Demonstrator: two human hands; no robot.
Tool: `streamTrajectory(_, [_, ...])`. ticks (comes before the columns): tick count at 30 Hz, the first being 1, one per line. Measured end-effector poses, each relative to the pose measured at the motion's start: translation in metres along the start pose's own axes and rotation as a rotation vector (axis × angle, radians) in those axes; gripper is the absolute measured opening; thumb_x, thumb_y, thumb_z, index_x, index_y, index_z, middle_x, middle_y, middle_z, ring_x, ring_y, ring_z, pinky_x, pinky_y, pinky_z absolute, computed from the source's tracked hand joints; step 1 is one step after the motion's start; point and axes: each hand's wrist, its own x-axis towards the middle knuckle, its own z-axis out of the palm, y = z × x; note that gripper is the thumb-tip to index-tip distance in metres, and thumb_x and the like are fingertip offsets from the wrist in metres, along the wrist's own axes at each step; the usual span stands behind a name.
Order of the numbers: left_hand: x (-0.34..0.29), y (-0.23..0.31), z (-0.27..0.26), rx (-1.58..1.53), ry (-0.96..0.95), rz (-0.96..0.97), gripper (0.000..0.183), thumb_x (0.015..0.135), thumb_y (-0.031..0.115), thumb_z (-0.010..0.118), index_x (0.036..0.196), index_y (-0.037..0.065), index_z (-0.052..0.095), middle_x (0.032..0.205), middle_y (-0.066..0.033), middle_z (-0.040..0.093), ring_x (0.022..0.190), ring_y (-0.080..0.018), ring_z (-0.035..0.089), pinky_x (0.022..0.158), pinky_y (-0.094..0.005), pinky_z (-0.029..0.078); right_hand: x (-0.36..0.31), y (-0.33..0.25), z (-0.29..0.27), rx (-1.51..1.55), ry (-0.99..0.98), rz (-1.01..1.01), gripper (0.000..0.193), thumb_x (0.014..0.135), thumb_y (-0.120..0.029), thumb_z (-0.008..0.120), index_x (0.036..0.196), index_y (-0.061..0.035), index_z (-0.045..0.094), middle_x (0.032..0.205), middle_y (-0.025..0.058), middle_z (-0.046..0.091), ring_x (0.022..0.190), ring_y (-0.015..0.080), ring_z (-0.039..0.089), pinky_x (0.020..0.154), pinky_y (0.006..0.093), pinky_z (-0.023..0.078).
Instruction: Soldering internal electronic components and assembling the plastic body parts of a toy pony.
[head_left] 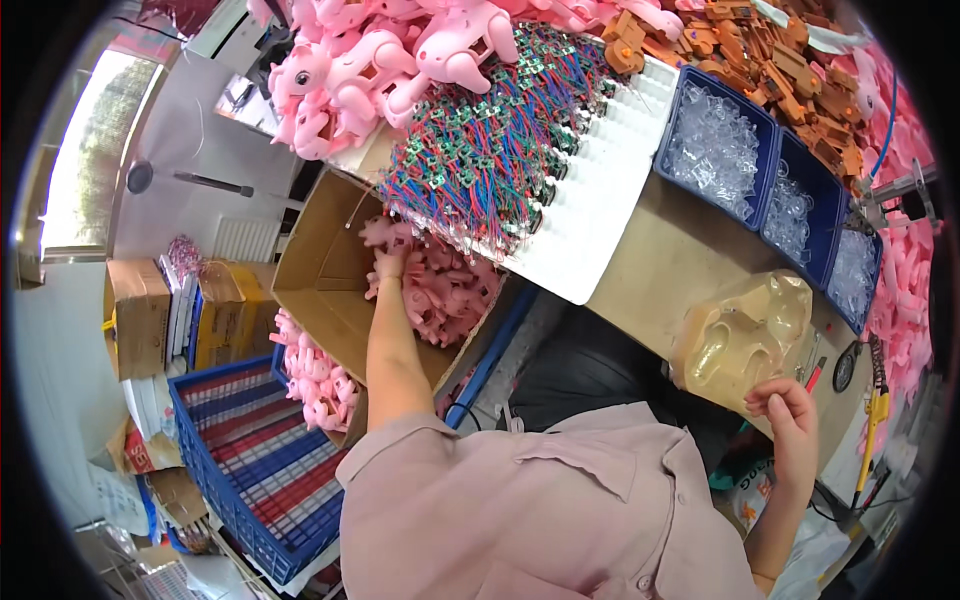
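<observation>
My left hand [389, 264] reaches down into a cardboard box [318, 243] full of small pink plastic toy parts [440, 298]. Its fingers are closed around one pink toy part [386, 233] near the box's far side; the fingertips are partly hidden. At the right, my right hand [788, 406] hovers by the table's near edge, its fingers loosely bent and a little apart, with nothing visible in them. Closest to it is a clear moulded plastic tray [722, 352] lying on the tabletop [655, 265].
Wired circuit boards [480, 150] heap on a white ribbed sheet [625, 150], beside pink animal-shaped toy bodies [365, 70]. Blue bins [768, 215] hold clear plastic pieces; orange parts [790, 75] pile behind. A blue crate [262, 500] stands left. A screwdriver [816, 374] lies right.
</observation>
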Motion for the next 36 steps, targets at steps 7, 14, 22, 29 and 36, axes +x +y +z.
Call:
streamTrajectory(7, [-0.014, -0.031, 0.017, 0.744, -0.018, -0.099, 0.098, 0.069, 0.06, 0.066, 0.143, 0.009, 0.026, 0.139, -0.0178, 0.04, 0.127, -0.0351, 0.041, 0.104, -0.0471, 0.034, 0.004, 0.003, 0.002, 0.08, 0.006, 0.003, 0.019, 0.093, -0.014, 0.051, 0.097, 0.0022, 0.058, 0.09, 0.0086, 0.064, 0.082, 0.0125, 0.059, 0.078, 0.0259, 0.046])
streamTrajectory(14, [-0.049, -0.045, 0.025, 0.748, -0.015, -0.165, 0.059, 0.082, 0.045, 0.057, 0.128, 0.009, 0.051, 0.129, -0.012, 0.053, 0.127, -0.0295, 0.044, 0.096, -0.0412, 0.045, 0.003, 0.007, 0.012, -0.086, 0.14, -0.02, 0.016, 0.093, -0.012, 0.05, 0.096, 0.0013, 0.059, 0.088, 0.0075, 0.062, 0.08, 0.0133, 0.059, 0.075, 0.0259, 0.046])
streamTrajectory(22, [-0.049, 0.088, 0.039, 0.462, 0.056, 0.154, 0.062, 0.074, 0.045, 0.065, 0.119, 0.004, 0.052, 0.114, -0.0186, 0.054, 0.106, -0.0367, 0.055, 0.088, -0.045, 0.047, 0.037, 0.071, 0.017, -0.634, 0.56, -0.27, 0.015, 0.095, -0.011, 0.048, 0.091, -0.0008, 0.059, 0.089, 0.0066, 0.062, 0.082, 0.0159, 0.058, 0.081, 0.0291, 0.044])
streamTrajectory(29, [-0.006, 0.053, 0.053, 0.395, -0.335, 0.171, 0.068, 0.074, 0.057, 0.061, 0.114, 0.003, 0.059, 0.114, -0.019, 0.06, 0.108, -0.0332, 0.057, 0.091, -0.0421, 0.046, 0.047, 0.074, 0.035, -1.091, 0.49, -0.455, 0.01, 0.09, -0.003, 0.052, 0.093, 0.0037, 0.059, 0.087, 0.0139, 0.061, 0.078, 0.0273, 0.058, 0.071, 0.0332, 0.045])
streamTrajectory(36, [0.091, -0.021, 0.084, 0.828, -0.539, 0.867, 0.038, 0.08, 0.016, 0.051, 0.115, 0.006, 0.058, 0.11, -0.0151, 0.061, 0.099, -0.0271, 0.059, 0.085, -0.0429, 0.049, 0.055, 0.083, 0.025, -1.14, 0.464, -0.461, 0.016, 0.095, -0.009, 0.049, 0.094, 0.0038, 0.058, 0.087, 0.0103, 0.06, 0.079, 0.0244, 0.056, 0.083, 0.0323, 0.043])
